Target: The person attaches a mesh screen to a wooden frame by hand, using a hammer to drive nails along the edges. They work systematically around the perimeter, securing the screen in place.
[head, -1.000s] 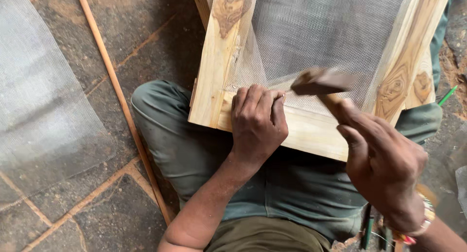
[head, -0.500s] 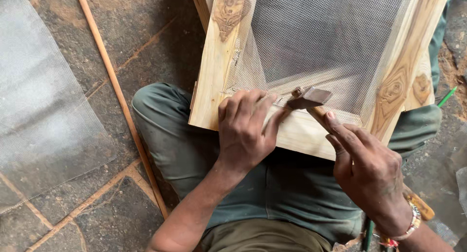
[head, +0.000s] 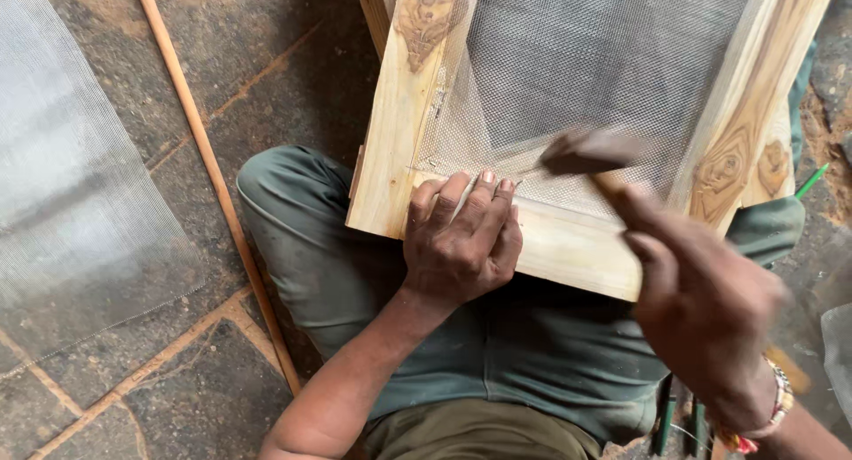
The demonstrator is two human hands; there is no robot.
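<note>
A pale wooden frame (head: 568, 247) covered with grey wire mesh (head: 586, 78) rests on my lap. My left hand (head: 463, 238) presses flat on the frame's near rail, fingertips at the mesh edge; whether they pinch a nail is hidden. My right hand (head: 701, 300) grips the wooden handle of a hammer (head: 581, 154), whose dark head is blurred and raised above the mesh, just right of my left fingers.
A loose sheet of grey mesh (head: 71, 185) lies on the stone floor at the left. A thin wooden strip (head: 213, 176) runs diagonally beside my knee. Green-handled tools (head: 674, 420) lie near my right wrist, and another green tool (head: 812, 180) pokes out beyond the frame.
The hammer head has lifted off the rail and swung up and to the right. My left hand stays on the rail, shifted a little.
</note>
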